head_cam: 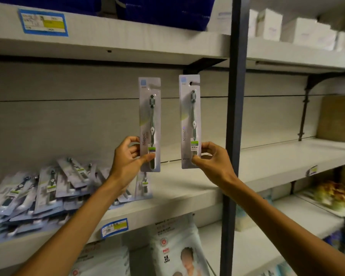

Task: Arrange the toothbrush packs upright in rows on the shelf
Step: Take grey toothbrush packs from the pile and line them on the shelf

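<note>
Above pale shelf [187,188], flat glossy packs [150,124] pinched upright

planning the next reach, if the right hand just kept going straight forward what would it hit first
Probably the shelf's back panel; nothing shows between it and the right hand holding its toothbrush pack, though depth is unclear.

Pale packs, grey-white shelf, blue-edged labels

Above the shelf [187,186], which was a flat grey-white, the left pack [149,124] was pale lilac-grey with a small light blue square at its top, a dark green-grey toothbrush and a green-and-white sticker; the right pack [190,120] beside it showed the same colours. On the shelf's left end, the heap of packs [38,192] was bluish grey with green stickers. On the shelf's front edge, the price label [114,227] was white and yellow with a bright blue border. Right of the shelf, the upright post [234,116] was dark slate blue.
</note>
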